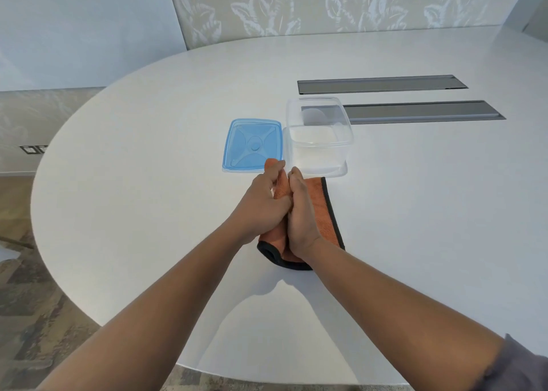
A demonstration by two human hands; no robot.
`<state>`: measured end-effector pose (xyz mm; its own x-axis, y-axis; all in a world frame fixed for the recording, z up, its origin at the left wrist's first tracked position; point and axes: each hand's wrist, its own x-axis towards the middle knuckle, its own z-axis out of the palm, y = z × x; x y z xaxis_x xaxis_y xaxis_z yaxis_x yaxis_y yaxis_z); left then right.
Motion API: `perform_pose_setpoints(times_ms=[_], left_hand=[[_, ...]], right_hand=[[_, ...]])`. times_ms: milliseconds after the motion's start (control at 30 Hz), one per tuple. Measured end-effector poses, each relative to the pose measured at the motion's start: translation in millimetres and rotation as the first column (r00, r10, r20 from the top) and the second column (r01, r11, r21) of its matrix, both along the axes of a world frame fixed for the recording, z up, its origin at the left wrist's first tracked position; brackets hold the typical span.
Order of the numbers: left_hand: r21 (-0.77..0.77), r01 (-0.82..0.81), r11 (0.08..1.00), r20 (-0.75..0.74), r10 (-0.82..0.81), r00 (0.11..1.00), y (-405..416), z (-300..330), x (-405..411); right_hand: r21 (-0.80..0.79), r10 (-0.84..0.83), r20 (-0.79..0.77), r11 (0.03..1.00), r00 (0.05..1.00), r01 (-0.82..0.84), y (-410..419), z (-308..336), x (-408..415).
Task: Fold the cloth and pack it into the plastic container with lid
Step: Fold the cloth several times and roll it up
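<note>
Head view: the folding step is in progress. The left hand and right hand are pinching the orange microfibre cloth with black edging, gathering a raised fold along its middle while it is lying on the white round table. The clear, empty plastic container is standing just beyond it, the translucent blue square lid beside it. Next move, judged: flattening the fold, then lifting the compact bundle into the container.

table: white, rounded edge, two grey recessed strips set into the far right | clear plastic container: open, upright, over the nearer strip's end | blue lid: flat, just left of container | orange cloth: black-edged, folded, lying near the container
</note>
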<state>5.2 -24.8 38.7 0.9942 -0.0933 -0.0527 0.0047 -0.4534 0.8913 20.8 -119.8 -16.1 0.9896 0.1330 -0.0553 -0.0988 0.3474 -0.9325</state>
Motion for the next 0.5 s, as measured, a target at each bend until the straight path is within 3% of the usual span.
perform_pose_setpoints(times_ms=[133,233,300,367,433,500], left_hand=[[-0.029,-0.038,0.999,0.024,0.039,0.999,-1.8,5.1,-0.4],[-0.129,-0.072,0.989,-0.032,0.068,0.997,-10.5,4.4,0.1],[-0.279,-0.064,0.958,-0.111,0.034,0.993,-17.1,-1.4,2.4],[-0.327,-0.068,0.943,-0.107,0.034,0.994,-19.8,-8.3,2.2],[-0.173,-0.055,0.983,0.013,0.059,0.998,-20.6,-15.5,1.5],[0.1,-0.036,0.994,0.142,0.021,0.99,-22.8,-29.9,0.8]], right_hand=[[-0.015,-0.086,-0.11,0.996,0.99,0.084,-11.9,11.1,1.7],[0.216,0.019,-0.22,0.976,0.975,0.03,-14.0,12.3,-2.6],[0.34,0.039,-0.215,0.94,0.976,0.037,-17.3,12.2,-6.5],[0.413,0.055,-0.196,0.91,0.979,0.031,-23.0,12.0,-8.9],[0.447,0.054,-0.202,0.893,0.978,0.043,-27.0,15.1,-12.4],[0.465,0.082,-0.227,0.885,0.97,0.034,-29.7,10.2,-11.0]])
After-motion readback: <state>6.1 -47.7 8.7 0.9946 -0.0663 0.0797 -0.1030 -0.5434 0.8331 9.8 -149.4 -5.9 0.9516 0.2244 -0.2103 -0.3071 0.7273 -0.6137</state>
